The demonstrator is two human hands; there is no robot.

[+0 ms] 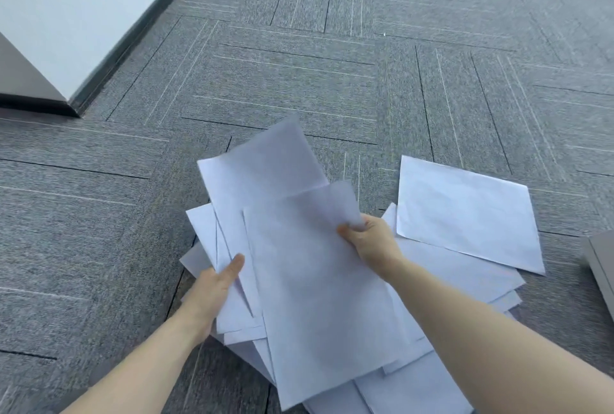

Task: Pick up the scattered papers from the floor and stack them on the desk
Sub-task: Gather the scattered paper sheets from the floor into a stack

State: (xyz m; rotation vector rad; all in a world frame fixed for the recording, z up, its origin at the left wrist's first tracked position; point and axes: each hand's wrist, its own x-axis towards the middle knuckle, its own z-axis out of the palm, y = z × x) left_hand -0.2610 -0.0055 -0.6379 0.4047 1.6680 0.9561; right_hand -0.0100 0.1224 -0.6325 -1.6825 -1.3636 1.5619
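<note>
The left hand (217, 284) grips a fanned bundle of white papers (265, 201) by its left edge, thumb on top. The right hand (372, 241) pinches the top sheet (315, 280) at its upper right corner. More loose sheets (465, 214) lie beneath on the grey carpet floor (299, 74).

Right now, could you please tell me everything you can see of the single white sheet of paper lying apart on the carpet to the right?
The single white sheet of paper is plain, blank on its visible face, rectangular and thin, with faint creases. It lies flat on the grey carpet tile floor, turned at a slant, to the right of the right hand. Its lower left edge overlaps the loose white papers beneath it. Neither hand touches it.
</note>
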